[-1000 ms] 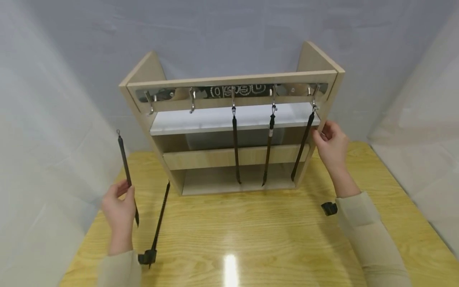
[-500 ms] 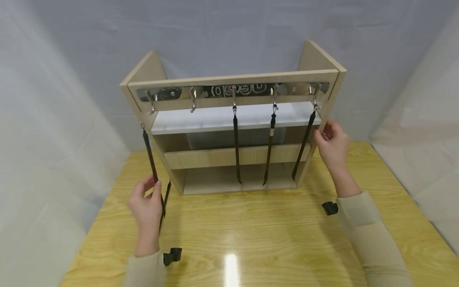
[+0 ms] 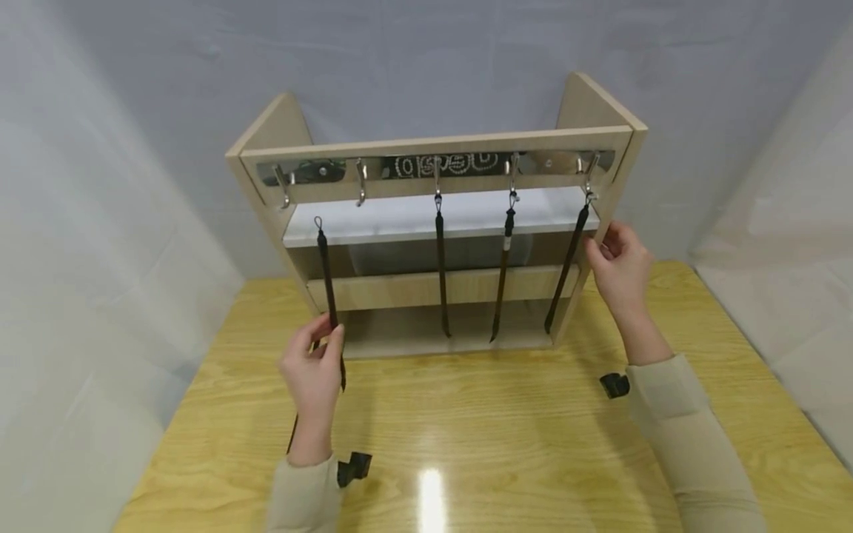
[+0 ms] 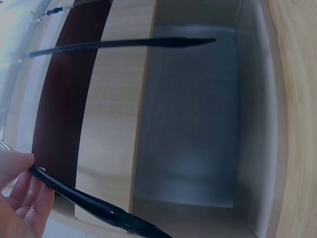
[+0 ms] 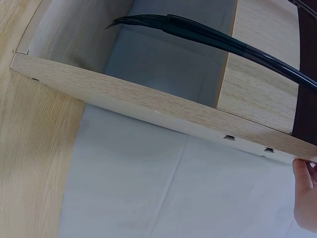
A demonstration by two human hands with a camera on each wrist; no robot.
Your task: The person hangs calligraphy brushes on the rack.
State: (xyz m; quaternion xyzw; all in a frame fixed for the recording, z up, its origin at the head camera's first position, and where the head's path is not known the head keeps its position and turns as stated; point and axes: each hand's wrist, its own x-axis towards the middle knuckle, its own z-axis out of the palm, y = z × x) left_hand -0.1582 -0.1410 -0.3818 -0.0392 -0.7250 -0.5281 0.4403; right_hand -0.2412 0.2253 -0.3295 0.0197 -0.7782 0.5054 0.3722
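Note:
In the head view my left hand point(image 3: 313, 374) pinches a dark calligraphy brush point(image 3: 326, 266) partway down its handle. The brush stands nearly upright, tip down, its wire loop below and between the two leftmost hooks, in front of a wooden desk shelf point(image 3: 433, 139). The left wrist view shows thumb and fingers on the handle point(image 4: 64, 191). My right hand point(image 3: 623, 277) grips the edge of the shelf's right side panel point(image 5: 173, 113). Three more brushes hang by loops from the other hooks: one in the middle point(image 3: 442, 274), another to its right point(image 3: 501, 281), the last at far right point(image 3: 566, 270).
A metal hook strip point(image 3: 333, 172) runs along the shelf's front rail. Part of another dark brush point(image 3: 292, 433) shows on the wooden table point(image 3: 480, 422), mostly behind my left forearm. Black wrist camera mounts point(image 3: 614, 385) stick out by both sleeves. Pale sheets point(image 3: 426, 66) surround the table.
My left hand has carried the brush rightward, from beyond the shelf's left side to in front of it below the left hooks. The right hand stays at the side panel.

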